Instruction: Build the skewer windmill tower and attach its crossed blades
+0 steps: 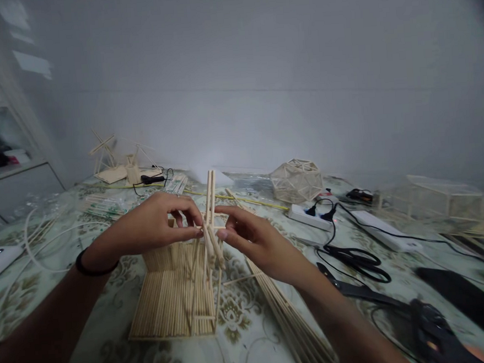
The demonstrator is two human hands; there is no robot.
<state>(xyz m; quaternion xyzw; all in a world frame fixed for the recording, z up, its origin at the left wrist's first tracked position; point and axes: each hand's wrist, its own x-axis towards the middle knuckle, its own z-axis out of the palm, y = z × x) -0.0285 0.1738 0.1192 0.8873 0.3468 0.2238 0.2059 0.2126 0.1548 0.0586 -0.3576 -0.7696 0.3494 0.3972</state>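
Left hand [165, 220] was arched from the left | right hand [258, 241] was stretched from the right | both narrowly pinched the wooden sticks [210, 208] above the stick base [163, 300]

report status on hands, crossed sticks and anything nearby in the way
Left hand, right hand flanking crossed sticks. Sticks above slatted base, toward its right side. Loose sticks near right forearm, scissors beyond.

The left hand [162, 220] partly hides the stick model [167, 297]. The bottom edge crops the stick bundle [291, 322].
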